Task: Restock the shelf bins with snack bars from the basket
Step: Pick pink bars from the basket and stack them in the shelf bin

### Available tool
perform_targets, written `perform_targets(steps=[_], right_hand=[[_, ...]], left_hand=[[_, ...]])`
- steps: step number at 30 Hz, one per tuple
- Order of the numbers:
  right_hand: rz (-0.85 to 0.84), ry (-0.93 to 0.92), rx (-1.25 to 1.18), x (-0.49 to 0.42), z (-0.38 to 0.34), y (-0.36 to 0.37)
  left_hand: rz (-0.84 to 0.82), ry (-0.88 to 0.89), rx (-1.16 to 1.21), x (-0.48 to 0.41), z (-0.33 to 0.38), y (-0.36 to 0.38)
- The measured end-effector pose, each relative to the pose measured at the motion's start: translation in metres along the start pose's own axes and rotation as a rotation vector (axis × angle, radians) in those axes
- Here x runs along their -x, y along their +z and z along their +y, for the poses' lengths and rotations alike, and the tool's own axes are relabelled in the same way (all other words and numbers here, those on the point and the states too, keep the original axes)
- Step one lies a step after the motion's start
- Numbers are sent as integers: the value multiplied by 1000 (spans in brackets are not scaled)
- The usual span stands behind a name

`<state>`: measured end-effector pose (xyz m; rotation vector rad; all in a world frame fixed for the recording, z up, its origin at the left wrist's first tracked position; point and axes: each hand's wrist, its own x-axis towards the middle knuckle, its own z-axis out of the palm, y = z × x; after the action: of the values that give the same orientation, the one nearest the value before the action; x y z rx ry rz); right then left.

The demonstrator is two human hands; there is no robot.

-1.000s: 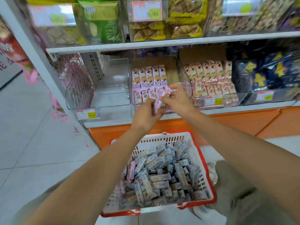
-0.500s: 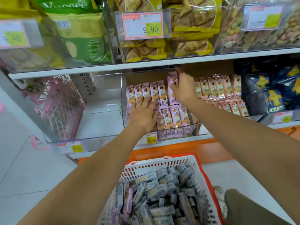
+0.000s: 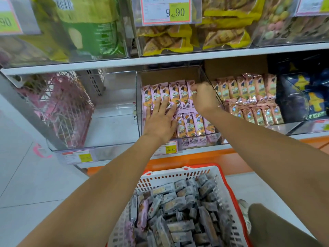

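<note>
fingers (image 3: 164, 106) of left hand (image 3: 160, 122) lie splayed flat on pink snack bars (image 3: 182, 97) in middle bin (image 3: 138, 104); right hand (image 3: 203, 99) pinches the far row's end bar (image 3: 192, 87). risk: row may topple if pressure slips. basket (image 3: 178, 177) near.

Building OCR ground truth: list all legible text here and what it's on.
"9.90": top centre tag.
"90": top left tag, cut off by the frame edge.
"15.80": bin tag below the pink bars.
Too blurred to read: lower-left tag, top right tag, the pink bars' wrappers, and the small print on every tag.
</note>
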<state>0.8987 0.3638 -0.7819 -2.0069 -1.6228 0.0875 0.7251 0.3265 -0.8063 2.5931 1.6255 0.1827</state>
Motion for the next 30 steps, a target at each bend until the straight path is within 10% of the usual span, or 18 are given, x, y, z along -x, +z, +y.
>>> perform_targets(steps=[16,30], right_hand=[[-101,-401,-449,154,-44,-4],[-1229,59,-171,298,-51,138]], left_hand=[[487,103,110,136,-23,-11],[-169,-554,198,277,-99,126]])
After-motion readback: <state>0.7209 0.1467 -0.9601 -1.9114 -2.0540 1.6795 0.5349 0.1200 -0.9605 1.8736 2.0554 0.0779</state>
